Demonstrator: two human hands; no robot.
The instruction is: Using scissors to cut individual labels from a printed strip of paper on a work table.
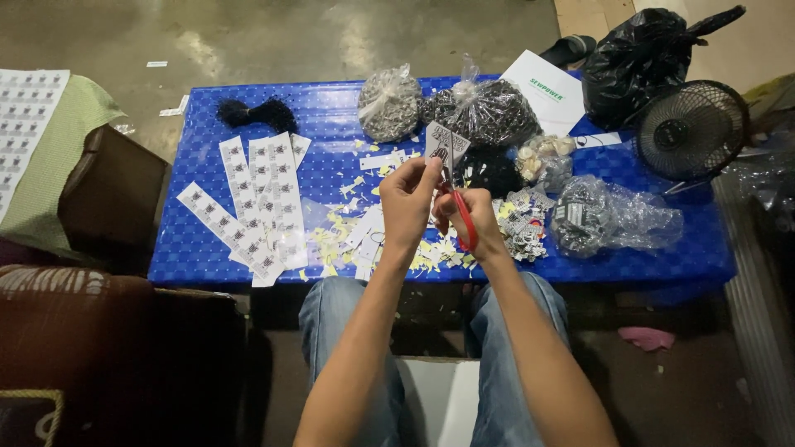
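My left hand [407, 197] pinches a small printed paper tag [445, 146] and holds it up above the blue table [207, 248]. My right hand [470, 217] grips red-handled scissors [463, 217], whose blades meet the tag's lower edge. Both hands hover over a scatter of yellow and white paper scraps [364, 240]. A heap of cut tags [523, 223] lies just right of my right hand.
Strips of printed label sheets [257, 194] lie on the table's left. Clear bags of small metal parts [389, 103] [489, 112] [600, 217] sit at the back and right, with a black thread bundle [252, 112], a black fan [691, 128] and a black bag [642, 58]. Brown seats [116, 190] stand left.
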